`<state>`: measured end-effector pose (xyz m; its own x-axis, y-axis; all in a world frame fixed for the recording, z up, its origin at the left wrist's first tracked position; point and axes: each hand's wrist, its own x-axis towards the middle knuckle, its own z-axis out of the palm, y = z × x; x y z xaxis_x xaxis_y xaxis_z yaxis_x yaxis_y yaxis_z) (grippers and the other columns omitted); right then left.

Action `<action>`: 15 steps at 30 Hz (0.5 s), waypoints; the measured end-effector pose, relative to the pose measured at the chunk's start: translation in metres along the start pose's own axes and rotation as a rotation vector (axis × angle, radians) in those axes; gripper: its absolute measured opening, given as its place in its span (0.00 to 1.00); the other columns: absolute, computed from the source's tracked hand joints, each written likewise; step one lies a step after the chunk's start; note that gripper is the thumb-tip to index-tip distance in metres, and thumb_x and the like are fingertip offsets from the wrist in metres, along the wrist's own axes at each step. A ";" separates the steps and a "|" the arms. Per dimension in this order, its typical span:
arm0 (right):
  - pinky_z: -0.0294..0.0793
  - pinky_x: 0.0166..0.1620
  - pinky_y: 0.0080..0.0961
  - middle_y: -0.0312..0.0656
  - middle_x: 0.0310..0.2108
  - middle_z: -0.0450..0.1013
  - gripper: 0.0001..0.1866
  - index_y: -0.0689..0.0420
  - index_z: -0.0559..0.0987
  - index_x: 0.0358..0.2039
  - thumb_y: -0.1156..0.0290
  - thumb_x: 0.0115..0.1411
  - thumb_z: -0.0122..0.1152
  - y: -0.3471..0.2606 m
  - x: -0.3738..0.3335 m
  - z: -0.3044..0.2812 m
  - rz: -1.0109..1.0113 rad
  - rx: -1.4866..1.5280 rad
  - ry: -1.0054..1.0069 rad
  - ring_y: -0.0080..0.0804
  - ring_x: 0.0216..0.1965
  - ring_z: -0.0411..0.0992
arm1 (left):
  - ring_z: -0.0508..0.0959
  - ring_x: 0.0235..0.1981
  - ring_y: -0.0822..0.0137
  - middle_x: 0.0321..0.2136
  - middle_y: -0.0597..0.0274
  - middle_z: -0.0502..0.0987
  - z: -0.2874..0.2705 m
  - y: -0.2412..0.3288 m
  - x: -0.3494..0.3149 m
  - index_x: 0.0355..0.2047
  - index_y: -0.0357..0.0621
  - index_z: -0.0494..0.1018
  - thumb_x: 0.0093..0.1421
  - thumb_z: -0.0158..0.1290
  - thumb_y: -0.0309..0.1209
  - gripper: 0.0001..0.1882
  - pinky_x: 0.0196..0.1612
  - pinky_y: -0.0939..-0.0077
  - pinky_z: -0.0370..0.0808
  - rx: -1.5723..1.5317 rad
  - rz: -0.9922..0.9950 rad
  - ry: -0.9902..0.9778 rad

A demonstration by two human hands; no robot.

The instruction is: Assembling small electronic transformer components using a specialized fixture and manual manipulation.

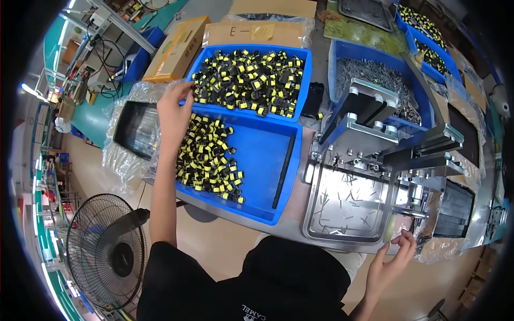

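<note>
My left hand (pixel 175 109) is at the left rim of the upper blue bin (pixel 307 80), with thumb and fingertips drawn together. Whatever they pinch is too small to make out. Small black-and-yellow coil-like parts (pixel 249 80) fill that bin. Below it, a second blue bin (pixel 257 155) has similar parts (pixel 206 160) heaped on its left side and a black strip (pixel 284 171) toward its right. My right hand (pixel 393 262) is by the lower right corner of a metal tray (pixel 309 224), its thumb and index fingertip close together; I cannot see what is between them. Thin metal pins (pixel 350 198) lie scattered in the tray.
A metal fixture with posts (pixel 369 117) rises behind the tray. A blue bin of grey pins (pixel 375 75) stands beyond it. Cardboard boxes (pixel 257 33) sit at the back. Plastic wrap surrounds a black tray (pixel 134 131) at left. A fan (pixel 107 251) stands on the floor.
</note>
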<state>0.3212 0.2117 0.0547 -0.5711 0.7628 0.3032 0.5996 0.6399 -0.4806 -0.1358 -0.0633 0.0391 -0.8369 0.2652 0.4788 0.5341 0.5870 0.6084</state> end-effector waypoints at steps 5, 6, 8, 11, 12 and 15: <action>0.68 0.52 0.32 0.50 0.36 0.70 0.07 0.63 0.65 0.32 0.84 0.58 0.54 0.028 -0.016 0.002 0.106 0.074 -0.140 0.45 0.41 0.70 | 0.84 0.35 0.55 0.37 0.49 0.82 0.002 0.012 -0.008 0.43 0.37 0.80 0.60 0.58 0.21 0.10 0.40 0.66 0.79 0.232 0.183 -0.123; 0.68 0.48 0.30 0.47 0.32 0.67 0.08 0.64 0.65 0.31 0.84 0.58 0.55 0.030 -0.018 0.003 0.152 0.098 -0.160 0.41 0.37 0.67 | 0.82 0.32 0.51 0.36 0.48 0.82 0.004 0.020 -0.018 0.41 0.40 0.81 0.58 0.59 0.23 0.09 0.37 0.63 0.78 0.220 0.205 -0.194; 0.68 0.44 0.28 0.45 0.29 0.65 0.08 0.64 0.64 0.31 0.84 0.59 0.55 0.036 -0.023 0.004 0.209 0.116 -0.179 0.37 0.33 0.64 | 0.81 0.33 0.53 0.34 0.52 0.82 0.013 0.039 -0.038 0.40 0.40 0.81 0.58 0.62 0.28 0.10 0.38 0.61 0.78 0.352 0.109 -0.447; 0.67 0.39 0.27 0.42 0.26 0.60 0.09 0.64 0.64 0.30 0.83 0.60 0.56 0.038 -0.023 0.006 0.180 0.168 -0.156 0.33 0.29 0.58 | 0.79 0.37 0.54 0.34 0.55 0.81 0.026 0.031 -0.057 0.39 0.40 0.82 0.55 0.65 0.31 0.12 0.41 0.60 0.77 0.550 0.222 -0.548; 0.67 0.38 0.26 0.41 0.25 0.60 0.09 0.64 0.64 0.30 0.83 0.61 0.56 0.035 -0.022 0.006 0.188 0.170 -0.162 0.32 0.29 0.59 | 0.78 0.40 0.54 0.34 0.56 0.80 0.030 0.027 -0.063 0.37 0.40 0.82 0.53 0.66 0.31 0.13 0.43 0.59 0.76 0.658 0.367 -0.508; 0.66 0.38 0.24 0.40 0.26 0.60 0.10 0.63 0.64 0.30 0.83 0.62 0.56 0.034 -0.020 0.003 0.194 0.191 -0.195 0.29 0.29 0.59 | 0.75 0.44 0.55 0.34 0.58 0.77 0.035 0.022 -0.068 0.36 0.40 0.81 0.50 0.68 0.32 0.14 0.46 0.59 0.74 0.670 0.400 -0.497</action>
<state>0.3517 0.2177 0.0298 -0.5641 0.8249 0.0367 0.6023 0.4414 -0.6652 -0.0712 -0.0418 -0.0017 -0.6428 0.7506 0.1530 0.7435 0.6594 -0.1112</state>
